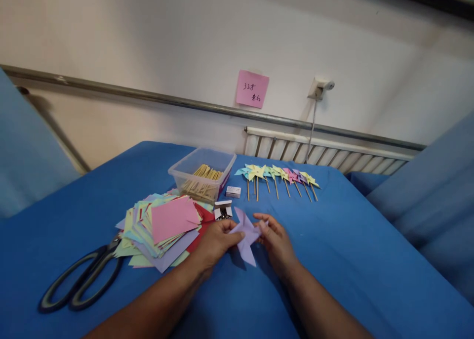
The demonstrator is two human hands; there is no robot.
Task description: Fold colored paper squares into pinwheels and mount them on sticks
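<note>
A light purple paper pinwheel [247, 234] is held up over the blue cloth, its points folded toward the middle. My left hand [222, 237] grips it from the left, thumb lying on its front near the centre. At its right point, the fingers of my right hand [274, 237] are closed on the paper. No stick shows on this pinwheel. Just behind my left hand stands a small open box [223, 210] with dark metallic bits inside. To the left lies a pile of coloured paper squares [174, 220], pink on top, with red sheets under its right side.
Large black-handled scissors [92, 272] lie at the left by the paper pile. Behind it stands a clear plastic tub [202, 173] of wooden sticks, with a small white box [233, 191] beside it. Several finished pinwheels [277, 173] on sticks lie in a row along the back.
</note>
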